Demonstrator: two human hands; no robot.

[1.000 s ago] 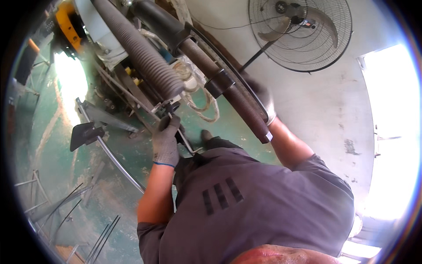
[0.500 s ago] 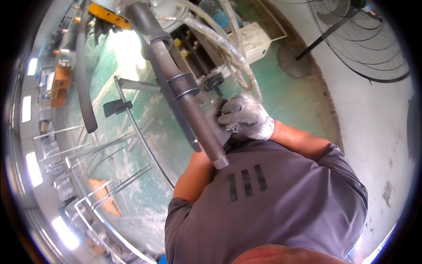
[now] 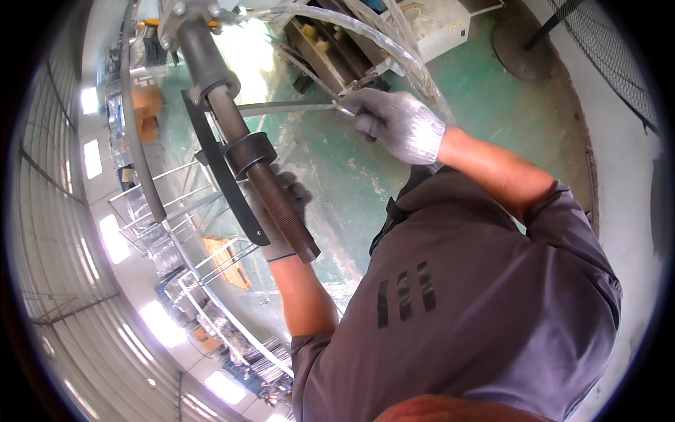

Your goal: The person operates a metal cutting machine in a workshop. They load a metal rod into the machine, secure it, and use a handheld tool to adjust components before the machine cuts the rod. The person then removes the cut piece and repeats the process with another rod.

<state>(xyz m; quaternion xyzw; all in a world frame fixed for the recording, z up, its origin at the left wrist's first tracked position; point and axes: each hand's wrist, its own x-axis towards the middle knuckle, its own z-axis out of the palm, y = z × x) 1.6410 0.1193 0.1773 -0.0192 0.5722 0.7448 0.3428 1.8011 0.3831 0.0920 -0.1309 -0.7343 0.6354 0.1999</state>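
My right hand [image 3: 402, 125], in a whitish knit glove, is closed in a pinch in front of my chest. A small shiny piece shows at its fingertips, too little to name, where the end of a grey bar [image 3: 288, 108] also meets them in the picture. My left hand [image 3: 295, 191], gloved too, is lower and partly hidden behind a threaded steel shaft [image 3: 278, 200]; its fingers look bent, but their hold is hidden. The shaft carries a dark collar [image 3: 251, 155], and a flat dark bar [image 3: 223, 176] with a hole runs alongside.
Clear hoses [image 3: 337, 24] arch over a machine with a whitish box [image 3: 436, 28] at the far side. A fan [image 3: 612, 56] stands at the far right by the wall. Metal tube frames [image 3: 190, 264] and a hanging hose [image 3: 133, 133] are on the left, above a green floor.
My hands, together before, are now apart. The right has gone up and away from my chest; the left has moved left and down behind the shaft. The whole view has shifted.
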